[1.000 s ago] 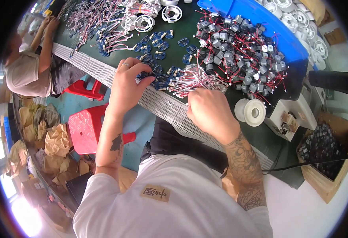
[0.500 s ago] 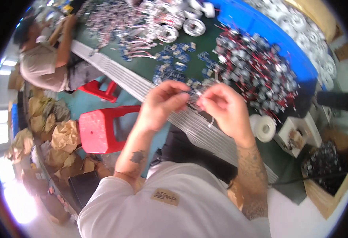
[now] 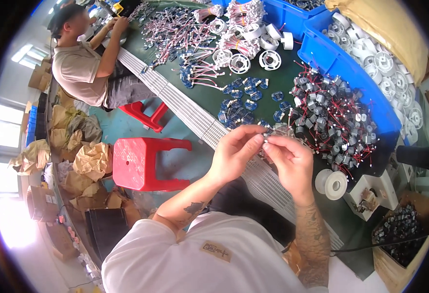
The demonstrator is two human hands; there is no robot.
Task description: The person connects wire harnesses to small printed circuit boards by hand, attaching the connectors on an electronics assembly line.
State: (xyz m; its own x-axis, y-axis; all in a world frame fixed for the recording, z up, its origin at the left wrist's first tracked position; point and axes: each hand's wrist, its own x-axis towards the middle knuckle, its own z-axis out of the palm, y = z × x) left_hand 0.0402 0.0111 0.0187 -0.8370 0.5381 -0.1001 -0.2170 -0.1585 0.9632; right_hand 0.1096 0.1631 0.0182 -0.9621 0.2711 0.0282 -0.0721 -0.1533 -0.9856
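Observation:
My left hand (image 3: pixel 238 151) and my right hand (image 3: pixel 290 163) meet fingertip to fingertip over the near edge of the work table. Each pinches at a tiny piece, of which a whitish bit shows between the fingers; its kind is hidden. Just beyond the fingertips lies a pile of small blue circuit boards (image 3: pixel 235 111). To the right of these is a heap of small grey motors (image 3: pixel 322 119) with red wires. Farther back are boards with white wire leads (image 3: pixel 202 73) and white plastic rings (image 3: pixel 239 63).
A slotted pale strip (image 3: pixel 190 115) runs along the table edge. Blue bins (image 3: pixel 317 53) of white parts stand at the back right. A white spool (image 3: pixel 335 185) and an open white box (image 3: pixel 371 198) sit at right. Left are a red stool (image 3: pixel 135 163) and a seated co-worker (image 3: pixel 80 68).
The view has shifted, so the scene sits lower and farther right. My hands have drawn closer, fingertips now almost touching. The white lead that hung beneath my right hand no longer shows.

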